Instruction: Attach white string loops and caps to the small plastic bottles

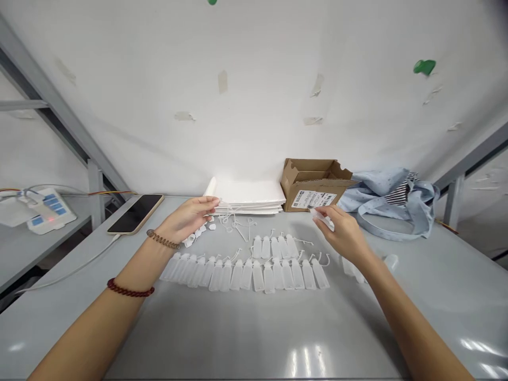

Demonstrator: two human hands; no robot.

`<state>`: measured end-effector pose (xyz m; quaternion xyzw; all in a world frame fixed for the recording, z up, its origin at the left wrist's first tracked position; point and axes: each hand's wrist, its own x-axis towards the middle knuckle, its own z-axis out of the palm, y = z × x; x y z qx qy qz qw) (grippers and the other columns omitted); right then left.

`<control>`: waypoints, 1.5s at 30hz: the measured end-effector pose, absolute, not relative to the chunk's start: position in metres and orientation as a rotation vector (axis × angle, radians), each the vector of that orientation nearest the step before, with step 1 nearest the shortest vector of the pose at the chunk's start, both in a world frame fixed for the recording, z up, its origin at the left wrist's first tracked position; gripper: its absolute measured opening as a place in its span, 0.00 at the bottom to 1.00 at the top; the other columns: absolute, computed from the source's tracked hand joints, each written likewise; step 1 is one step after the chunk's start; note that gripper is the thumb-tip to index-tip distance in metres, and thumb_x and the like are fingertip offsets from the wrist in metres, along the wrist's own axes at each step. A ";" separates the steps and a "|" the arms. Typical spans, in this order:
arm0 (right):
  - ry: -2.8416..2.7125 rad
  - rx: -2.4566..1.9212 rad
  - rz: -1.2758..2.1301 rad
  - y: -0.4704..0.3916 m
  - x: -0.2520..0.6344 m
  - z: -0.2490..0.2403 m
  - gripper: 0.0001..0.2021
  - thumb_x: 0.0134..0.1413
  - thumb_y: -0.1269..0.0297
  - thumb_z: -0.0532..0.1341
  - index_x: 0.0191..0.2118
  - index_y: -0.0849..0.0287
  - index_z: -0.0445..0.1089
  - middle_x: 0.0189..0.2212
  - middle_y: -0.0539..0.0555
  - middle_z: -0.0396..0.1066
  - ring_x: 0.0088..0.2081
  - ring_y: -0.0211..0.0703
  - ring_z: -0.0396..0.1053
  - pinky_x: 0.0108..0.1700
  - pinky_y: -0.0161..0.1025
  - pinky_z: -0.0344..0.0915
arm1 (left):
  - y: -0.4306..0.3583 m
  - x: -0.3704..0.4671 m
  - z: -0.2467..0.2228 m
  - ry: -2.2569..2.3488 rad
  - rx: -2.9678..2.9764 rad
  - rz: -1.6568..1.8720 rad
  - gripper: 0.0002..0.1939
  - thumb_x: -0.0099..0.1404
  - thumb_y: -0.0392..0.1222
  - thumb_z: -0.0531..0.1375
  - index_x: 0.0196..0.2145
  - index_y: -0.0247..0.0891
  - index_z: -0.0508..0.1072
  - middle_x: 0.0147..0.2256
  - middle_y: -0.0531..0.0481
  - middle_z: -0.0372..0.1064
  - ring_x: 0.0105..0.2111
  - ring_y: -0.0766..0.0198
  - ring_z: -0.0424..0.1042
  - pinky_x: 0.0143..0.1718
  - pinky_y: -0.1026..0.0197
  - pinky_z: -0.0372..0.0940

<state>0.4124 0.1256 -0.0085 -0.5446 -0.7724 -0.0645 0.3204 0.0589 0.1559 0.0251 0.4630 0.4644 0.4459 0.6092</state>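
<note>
My left hand, raised over the table, has thumb and fingers pinched on the end of a thin white cord. My right hand grips a small translucent plastic tag, mostly covered by the fingers. Between and below the hands lies a long row of translucent tags with white cord loops at their tops. A shorter row of tags lies just behind it. Loose white cords spread in front of the paper stack, and small white pieces lie under my left hand.
A stack of white sheets and an open cardboard box stand against the wall. Right of the box is a light blue cloth bag. A phone on a cable lies at left. More translucent pieces lie by my right forearm.
</note>
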 end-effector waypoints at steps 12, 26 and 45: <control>-1.919 -1.296 0.470 0.098 0.363 -0.004 0.11 0.61 0.59 0.51 0.45 0.58 0.63 0.40 0.58 0.70 0.35 0.44 0.71 0.30 0.38 0.68 | 0.144 0.069 0.030 0.866 0.899 1.115 0.03 0.57 0.38 0.63 0.27 0.37 0.75 0.41 0.46 0.70 0.39 0.63 0.66 0.31 0.65 0.62; -1.845 -1.109 0.984 0.061 0.326 0.007 0.13 0.60 0.61 0.54 0.49 0.56 0.60 0.32 0.53 0.71 0.34 0.42 0.72 0.31 0.38 0.65 | 0.103 0.110 0.037 0.940 1.474 1.060 0.06 0.58 0.44 0.63 0.30 0.39 0.76 0.32 0.51 0.72 0.37 0.64 0.68 0.41 0.60 0.62; -2.051 -0.891 0.576 0.060 0.319 -0.007 0.15 0.59 0.71 0.55 0.51 0.51 0.60 0.39 0.53 0.70 0.37 0.41 0.70 0.39 0.40 0.68 | 0.088 0.133 0.027 0.994 1.610 0.773 0.09 0.53 0.45 0.65 0.30 0.38 0.74 0.28 0.51 0.73 0.30 0.63 0.71 0.32 0.61 0.65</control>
